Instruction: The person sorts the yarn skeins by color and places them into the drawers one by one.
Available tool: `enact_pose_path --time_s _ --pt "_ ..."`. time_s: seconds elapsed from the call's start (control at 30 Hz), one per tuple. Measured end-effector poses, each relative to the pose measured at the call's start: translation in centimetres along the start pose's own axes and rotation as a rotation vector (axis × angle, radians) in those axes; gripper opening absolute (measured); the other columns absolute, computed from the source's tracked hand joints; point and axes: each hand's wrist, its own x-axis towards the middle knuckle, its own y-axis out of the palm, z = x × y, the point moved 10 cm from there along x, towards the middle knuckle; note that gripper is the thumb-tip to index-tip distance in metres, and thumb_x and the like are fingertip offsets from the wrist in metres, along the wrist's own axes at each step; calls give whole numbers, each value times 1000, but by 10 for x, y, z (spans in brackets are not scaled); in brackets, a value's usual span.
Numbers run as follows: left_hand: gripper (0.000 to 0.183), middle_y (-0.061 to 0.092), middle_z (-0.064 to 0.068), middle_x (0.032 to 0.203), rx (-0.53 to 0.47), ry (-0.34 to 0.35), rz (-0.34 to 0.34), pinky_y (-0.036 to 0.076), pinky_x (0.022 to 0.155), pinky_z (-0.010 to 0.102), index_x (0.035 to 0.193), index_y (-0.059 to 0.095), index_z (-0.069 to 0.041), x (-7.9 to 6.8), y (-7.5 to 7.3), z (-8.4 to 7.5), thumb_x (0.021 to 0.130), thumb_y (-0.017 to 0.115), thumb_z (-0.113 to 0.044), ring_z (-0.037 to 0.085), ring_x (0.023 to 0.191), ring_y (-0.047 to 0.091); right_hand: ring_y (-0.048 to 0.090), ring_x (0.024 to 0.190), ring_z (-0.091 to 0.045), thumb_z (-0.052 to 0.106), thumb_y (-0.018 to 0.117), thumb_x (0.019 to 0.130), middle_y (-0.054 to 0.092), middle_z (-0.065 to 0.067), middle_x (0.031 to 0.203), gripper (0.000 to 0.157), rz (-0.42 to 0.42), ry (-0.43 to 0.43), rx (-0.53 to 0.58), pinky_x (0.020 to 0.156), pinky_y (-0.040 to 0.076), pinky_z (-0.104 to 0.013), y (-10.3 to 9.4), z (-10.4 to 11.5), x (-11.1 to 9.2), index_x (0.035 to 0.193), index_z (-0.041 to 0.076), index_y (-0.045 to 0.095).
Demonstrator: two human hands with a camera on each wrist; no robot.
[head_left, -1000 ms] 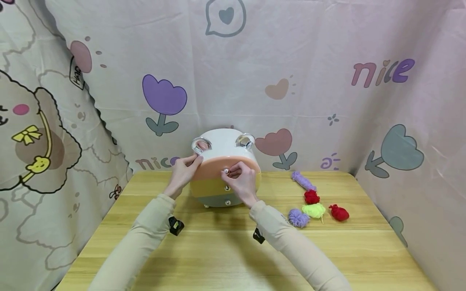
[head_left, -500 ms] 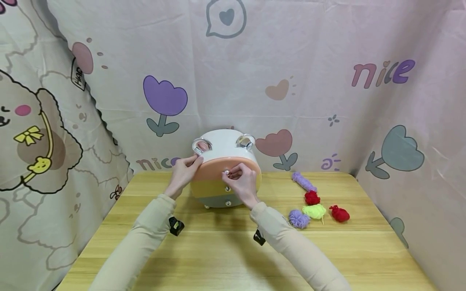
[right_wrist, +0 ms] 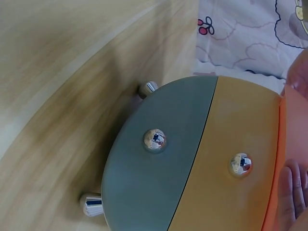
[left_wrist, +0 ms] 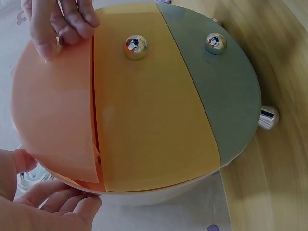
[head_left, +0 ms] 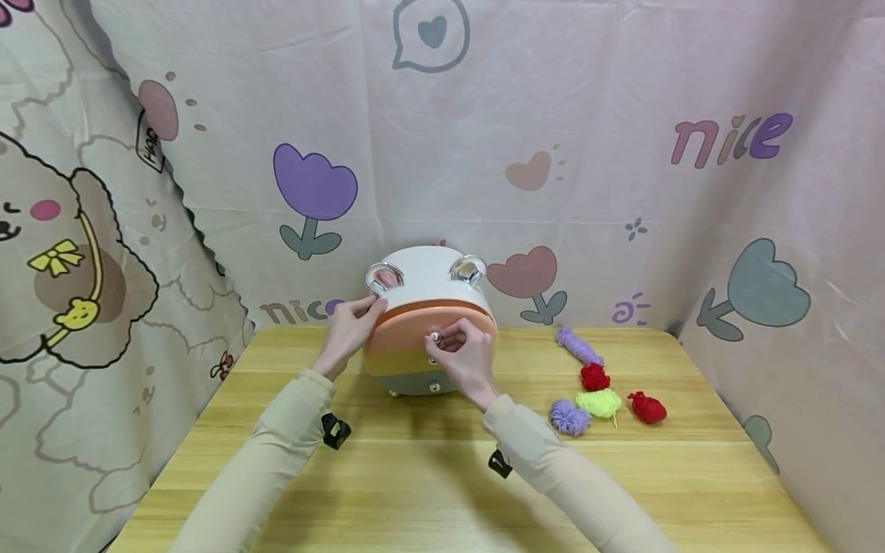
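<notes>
A round-fronted mini drawer cabinet (head_left: pixel 430 270) with a white shell and two silver ear-like rings stands on the table. Its front has an orange top drawer (head_left: pixel 401 332), a yellow middle drawer (left_wrist: pixel 144 115) and a grey-green bottom drawer (right_wrist: pixel 154 183), each with a silver ball knob. My right hand (head_left: pixel 470 359) pinches the top knob (head_left: pixel 435 337) between thumb and fingers. The orange drawer stands slightly out, with a narrow gap along its upper edge. My left hand (head_left: pixel 348 336) grips the cabinet's upper left side, thumb near the ear and fingers curled along the shell.
On the wooden table (head_left: pixel 415 491), right of the cabinet, lie a purple yarn roll (head_left: pixel 579 346), a red yarn bundle (head_left: pixel 594 376), a yellow-green one (head_left: pixel 598 402), a purple ball (head_left: pixel 570 417) and another red bundle (head_left: pixel 647 408). A printed curtain (head_left: pixel 442 153) hangs behind.
My right hand has moved slightly toward me and down with the knob, and the orange drawer has come out a little from flush. The left hand keeps its place on the cabinet.
</notes>
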Motion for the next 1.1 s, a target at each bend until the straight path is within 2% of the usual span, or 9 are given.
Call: enact_pose_path --time_s 0.37,0.7,0.87,1.1 --pt "58 52 18 149 -10 -6 -3 44 115 45 147 49 -5 0 0 2 101 58 -39 31 140 51 73 63 -32 2 82 79 75 -19 78 17 5 10 56 57 55 -14 -2 4 -12 82 -2 66" --pt "57 54 18 148 -10 -15 -6 50 109 44 148 48 -6 0 0 2 102 57 -39 32 134 57 71 58 -14 2 80 78 75 -16 74 17 6 -66 64 54 58 -19 -5 11 -19 79 -1 64" --pt "57 55 17 147 -1 -7 -12 52 107 42 148 49 -7 -1 0 2 102 57 -38 31 131 59 70 56 -11 -1 80 77 75 -16 72 17 10 -101 66 53 57 -19 -6 15 -22 78 -2 64" --pt "56 53 19 147 -19 13 -10 46 114 44 147 49 -4 -1 0 1 102 58 -36 32 137 53 69 55 -13 -2 80 76 74 -17 70 18 7 -136 78 52 58 -20 -10 17 -27 76 -2 63"
